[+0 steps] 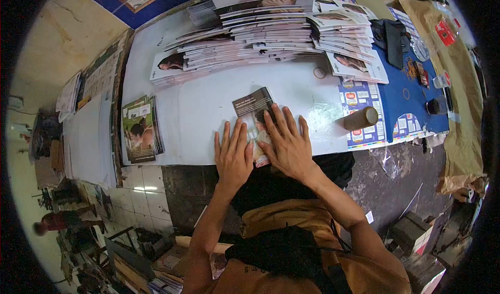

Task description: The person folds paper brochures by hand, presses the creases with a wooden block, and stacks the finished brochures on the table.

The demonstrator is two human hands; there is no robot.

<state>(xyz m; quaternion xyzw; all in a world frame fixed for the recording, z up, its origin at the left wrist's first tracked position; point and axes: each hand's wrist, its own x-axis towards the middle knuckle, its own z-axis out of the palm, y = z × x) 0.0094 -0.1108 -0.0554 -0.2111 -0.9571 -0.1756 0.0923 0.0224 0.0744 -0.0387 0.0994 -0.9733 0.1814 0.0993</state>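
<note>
A folded leaflet [252,103] with a brown printed top and a photo below lies on the white tabletop, close to its front edge. My right hand [287,144] lies flat over the right part of it, fingers spread. Along its lower left side rests my left hand [233,152], fingers stretched out and palm down. Both hands cover much of the leaflet's lower half. To the left sits a small pile of similar leaflets [139,131] with a green and brown front.
Tall stacks of printed folded sheets [271,31] line the back of the table [198,114]. At the right are a brown cylinder [361,118], a rubber band [319,73], a dark cup [436,105] and a red-labelled bottle [447,32]. A person [67,220] is at far left.
</note>
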